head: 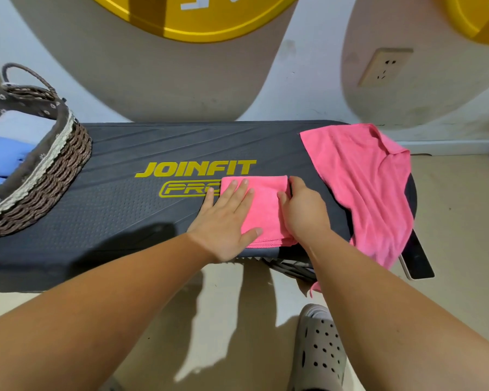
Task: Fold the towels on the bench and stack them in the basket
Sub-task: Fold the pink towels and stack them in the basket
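Observation:
A folded pink towel (264,210) lies on the dark grey bench (119,198), near its front edge. My left hand (226,218) presses flat on the towel's left half with straight fingers. My right hand (301,210) holds the towel's right edge, fingers curled over the fold. A second pink towel (364,179) lies spread and unfolded over the bench's right end, hanging off its side. At the left end stands a woven basket (54,176) holding folded blue towels (3,159) and a pale one (20,127).
The bench stands against a wall with a power socket (384,66). A dark flat panel (418,258) leans at the bench's right end. My foot in a grey clog (319,348) is on the floor below.

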